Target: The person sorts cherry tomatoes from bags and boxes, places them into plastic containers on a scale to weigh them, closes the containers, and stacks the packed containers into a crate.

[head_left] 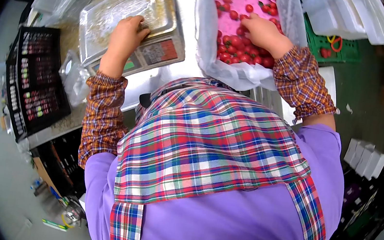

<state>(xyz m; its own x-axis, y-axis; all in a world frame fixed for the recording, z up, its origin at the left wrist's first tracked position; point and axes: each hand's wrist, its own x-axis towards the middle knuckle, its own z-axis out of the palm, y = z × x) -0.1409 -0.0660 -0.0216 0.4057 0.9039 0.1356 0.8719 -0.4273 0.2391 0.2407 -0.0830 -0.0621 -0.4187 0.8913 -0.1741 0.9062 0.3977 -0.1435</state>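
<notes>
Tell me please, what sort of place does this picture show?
Probably a produce packing or sorting room: a plastic-lined box holds what look like cherry tomatoes, a bench scale carries a metal tray, and a green crate stands nearby.

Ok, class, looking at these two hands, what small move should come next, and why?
I'd suggest the right hand gently close its fingertips on one red tomato, avoiding the pile. It is already down inside the lined crate, with loose tomatoes beside its fingertips, while the left hand is over at the flat tray.
</notes>
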